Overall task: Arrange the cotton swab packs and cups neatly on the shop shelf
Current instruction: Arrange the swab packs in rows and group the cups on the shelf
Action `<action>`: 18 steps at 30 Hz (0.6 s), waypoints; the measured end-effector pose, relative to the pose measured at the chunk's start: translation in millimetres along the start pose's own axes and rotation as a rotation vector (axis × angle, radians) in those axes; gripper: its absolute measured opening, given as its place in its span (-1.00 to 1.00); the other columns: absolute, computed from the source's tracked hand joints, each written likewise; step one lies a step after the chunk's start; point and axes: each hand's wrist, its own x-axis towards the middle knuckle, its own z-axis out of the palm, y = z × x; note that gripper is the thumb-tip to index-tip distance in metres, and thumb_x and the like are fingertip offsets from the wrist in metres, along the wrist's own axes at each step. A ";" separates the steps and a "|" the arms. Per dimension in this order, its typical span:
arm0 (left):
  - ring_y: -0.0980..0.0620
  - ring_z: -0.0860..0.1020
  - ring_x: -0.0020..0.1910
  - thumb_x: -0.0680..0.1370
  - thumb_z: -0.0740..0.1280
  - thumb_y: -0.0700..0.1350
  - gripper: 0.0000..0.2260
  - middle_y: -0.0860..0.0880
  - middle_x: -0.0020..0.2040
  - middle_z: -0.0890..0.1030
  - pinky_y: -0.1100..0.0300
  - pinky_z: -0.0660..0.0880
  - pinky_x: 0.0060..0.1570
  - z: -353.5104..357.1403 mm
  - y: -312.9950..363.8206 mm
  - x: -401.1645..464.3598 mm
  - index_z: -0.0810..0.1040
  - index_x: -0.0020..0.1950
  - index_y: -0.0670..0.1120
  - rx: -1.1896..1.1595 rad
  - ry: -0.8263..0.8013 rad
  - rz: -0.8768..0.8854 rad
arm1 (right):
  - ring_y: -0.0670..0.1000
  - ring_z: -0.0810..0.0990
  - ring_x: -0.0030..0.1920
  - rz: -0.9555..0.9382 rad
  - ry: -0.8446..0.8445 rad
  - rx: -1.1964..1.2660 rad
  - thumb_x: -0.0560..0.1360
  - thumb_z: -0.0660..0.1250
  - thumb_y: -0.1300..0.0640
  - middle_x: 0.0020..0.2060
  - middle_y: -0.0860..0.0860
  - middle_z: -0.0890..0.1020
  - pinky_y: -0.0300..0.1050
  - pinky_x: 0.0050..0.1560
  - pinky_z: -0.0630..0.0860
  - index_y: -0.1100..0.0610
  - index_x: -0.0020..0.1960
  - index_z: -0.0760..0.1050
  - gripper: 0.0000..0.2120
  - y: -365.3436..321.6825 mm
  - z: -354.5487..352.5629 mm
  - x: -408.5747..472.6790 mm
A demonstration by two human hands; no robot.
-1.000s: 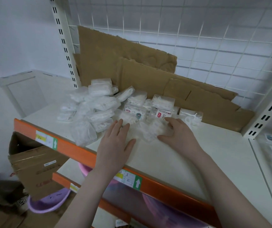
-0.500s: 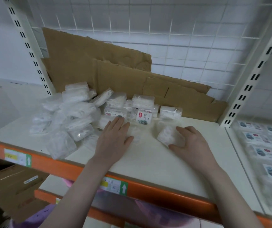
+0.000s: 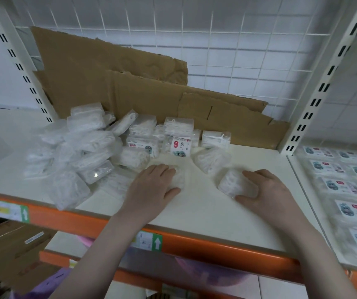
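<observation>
Left hand (image 3: 151,186) lay flat, fingers nearly straight, pressing down on a small clear pack (image 3: 178,178) near the shelf's front edge. Right hand (image 3: 266,190) curled round another pack (image 3: 232,184), thumb at its near side and fingers over the top, gripping it against the shelf (image 3: 205,212).

Judged light, both of them: thin see-through plastic around white swabs, likely slick and a little springy, so apt to skid on the smooth board if shoved. Best taken by the two long sides, pinched gently, not squeezed on the lid.

Just behind, a third loose pack (image 3: 212,161) tilted on its own. Beyond that, labelled packs (image 3: 180,146) standing in a short row, touching one another. Off to the left, a jumbled heap (image 3: 76,152) of packs piled across each other, clearly unsorted. No cups made out anywhere. At the very back, torn cardboard (image 3: 130,83) leaning against the wire grid (image 3: 238,39).
</observation>
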 end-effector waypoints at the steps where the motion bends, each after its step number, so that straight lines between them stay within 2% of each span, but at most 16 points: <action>1: -0.05 0.60 -0.04 0.43 0.14 0.16 -0.56 -0.01 0.00 0.61 0.13 0.54 -0.10 -1.8 -0.8 0.8 0.61 0.07 -0.09 -0.040 -0.012 0.003 | 0.07 0.43 0.23 -0.003 -0.017 -0.006 0.38 0.45 0.03 0.21 0.04 0.47 -0.25 0.09 0.26 0.08 0.36 0.39 -0.41 0.2 -0.7 -0.4; 3: -0.08 0.52 0.14 0.47 0.20 0.17 -0.54 -0.04 0.17 0.55 0.07 0.46 0.09 -4.5 -3.0 4.5 0.54 0.22 -0.10 -0.099 -0.044 -0.009 | 0.06 0.42 0.25 -0.006 -0.055 -0.013 0.40 0.43 0.03 0.23 0.04 0.46 -0.25 0.13 0.27 0.08 0.38 0.37 -0.41 -0.3 -3.0 -0.2; 5: -0.04 0.35 0.35 0.49 0.26 0.19 -0.46 -0.04 0.36 0.40 0.10 0.28 0.30 -4.7 -5.7 8.7 0.39 0.38 -0.07 -0.126 -0.090 -0.024 | 0.05 0.41 0.25 -0.007 -0.093 -0.014 0.41 0.42 0.00 0.23 0.04 0.44 -0.22 0.14 0.28 0.09 0.37 0.37 -0.43 -2.4 -4.9 1.8; 6: -0.02 0.30 0.38 0.49 0.26 0.22 -0.42 -0.03 0.39 0.36 0.12 0.21 0.34 -3.5 -6.3 10.8 0.34 0.42 -0.06 -0.121 -0.104 -0.021 | 0.05 0.41 0.25 -0.002 -0.110 -0.014 0.41 0.41 -0.03 0.23 0.03 0.44 -0.22 0.14 0.29 0.10 0.37 0.36 -0.43 -3.7 -5.5 2.3; 9: -0.01 0.31 0.38 0.49 0.22 0.27 -0.38 0.00 0.40 0.36 0.14 0.20 0.33 -4.9 -5.1 15.3 0.26 0.46 -0.03 -0.124 -0.196 -0.065 | 0.05 0.44 0.21 0.010 -0.101 -0.039 0.41 0.39 -0.13 0.16 0.04 0.47 -0.20 0.09 0.31 0.11 0.33 0.38 -0.42 -7.1 -3.4 2.9; 12: 0.03 0.32 0.36 0.38 0.14 0.38 -0.26 0.02 0.38 0.37 0.19 0.19 0.30 -12.3 0.3 16.2 0.27 0.44 -0.01 -0.144 -0.259 -0.105 | 0.07 0.47 0.15 0.006 -0.054 -0.058 0.42 0.38 -0.09 0.10 0.06 0.50 -0.18 0.07 0.33 0.14 0.28 0.42 -0.48 -7.4 -3.6 -0.2; 15: 0.07 0.29 0.38 0.45 0.29 0.26 -0.36 0.06 0.40 0.36 0.28 0.13 0.27 -17.2 8.3 15.6 0.28 0.44 0.00 -0.169 -0.287 -0.103 | 0.08 0.47 0.14 -0.003 0.004 -0.045 0.40 0.39 -0.04 0.08 0.07 0.51 -0.15 0.08 0.34 0.14 0.27 0.43 -0.50 -2.0 -12.2 -6.4; 18: 0.08 0.34 0.33 0.36 0.34 0.32 -0.30 0.07 0.34 0.42 0.27 0.19 0.27 -18.8 18.0 14.2 0.33 0.41 0.02 -0.222 -0.270 -0.131 | 0.09 0.45 0.17 -0.014 0.054 -0.056 0.40 0.38 -0.04 0.10 0.07 0.50 -0.12 0.14 0.34 0.14 0.31 0.41 -0.47 9.9 -27.9 -15.5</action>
